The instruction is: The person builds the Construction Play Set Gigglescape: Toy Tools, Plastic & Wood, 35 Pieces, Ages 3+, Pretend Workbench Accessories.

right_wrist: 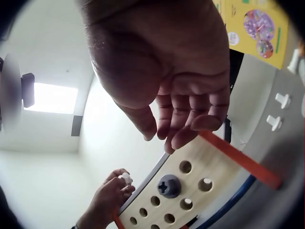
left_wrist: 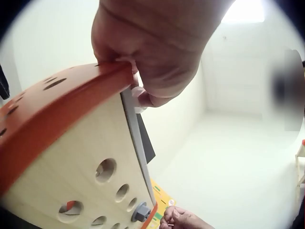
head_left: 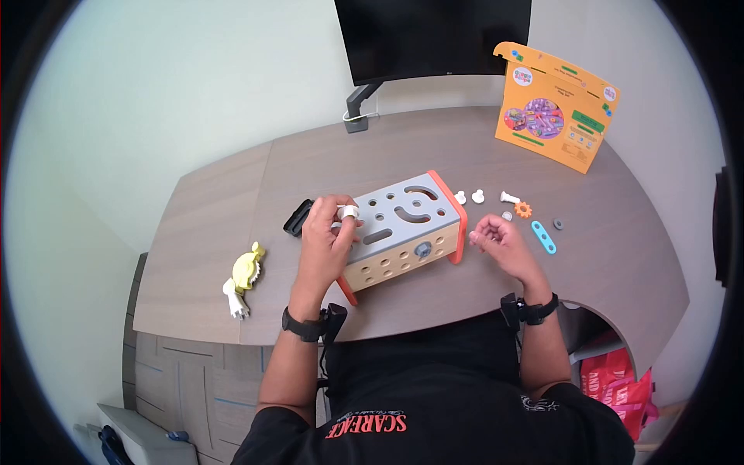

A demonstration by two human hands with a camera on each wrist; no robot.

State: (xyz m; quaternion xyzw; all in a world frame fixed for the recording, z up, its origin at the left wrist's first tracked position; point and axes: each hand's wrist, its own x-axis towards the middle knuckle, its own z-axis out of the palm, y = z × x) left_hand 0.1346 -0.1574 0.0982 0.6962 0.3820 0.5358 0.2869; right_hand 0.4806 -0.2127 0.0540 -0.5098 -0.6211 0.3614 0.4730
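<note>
My left hand (head_left: 319, 242) pinches a small white plastic piece (head_left: 349, 211) over the left end of a toy workbench (head_left: 403, 229). Its exact kind is mostly hidden by the fingers. The workbench has a grey slotted top, pale wooden sides with round holes and orange-red end panels. A grey bolt head (head_left: 422, 249) with a cross slot sticks out of its near side. Beyond the right end panel hovers my right hand (head_left: 505, 246), fingers loosely bent and nothing held, as the right wrist view (right_wrist: 186, 105) confirms of the fingers.
Right of the workbench lie white bolts (head_left: 478, 197), an orange gear (head_left: 523, 210), a turquoise strip (head_left: 544, 237) and a grey nut (head_left: 558, 223). A yellow toy saw (head_left: 246, 271) and a black tray (head_left: 297, 218) are leftward. An orange box (head_left: 558, 108) and a monitor (head_left: 434, 39) stand behind.
</note>
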